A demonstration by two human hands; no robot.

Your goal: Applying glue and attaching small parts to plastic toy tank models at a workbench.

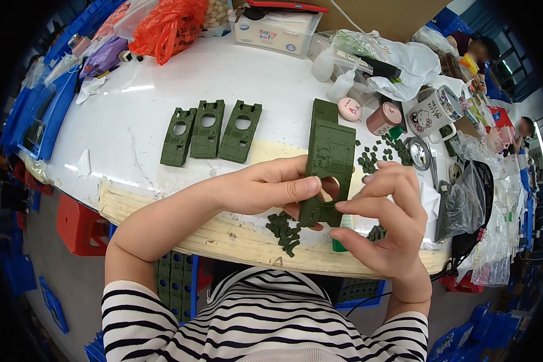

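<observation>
My left hand [265, 188] is closed around a dark green plastic model tank hull [332, 145], which stands roughly upright over the table with a round hole toward its lower end. The thumb presses beside that hole. At the hull's lower right edge is my right hand [392, 214], its fingers bent and the index fingertip at the plastic. Its thumb is apart from the index finger, and nothing shows between them. Three similar hulls [208, 130] lie side by side to the left. Small green parts are heaped below [283, 232] the held hull, and more green pieces [386, 154] are scattered right of it.
At the right stand a white mug [428, 117], a pink cup [384, 118], a roll of tape [417, 152] and plastic bags. Squeeze bottles [344, 81] and a clear tub [274, 33] are farther back. A red stool [81, 228] is at the left. Other people sit at far right.
</observation>
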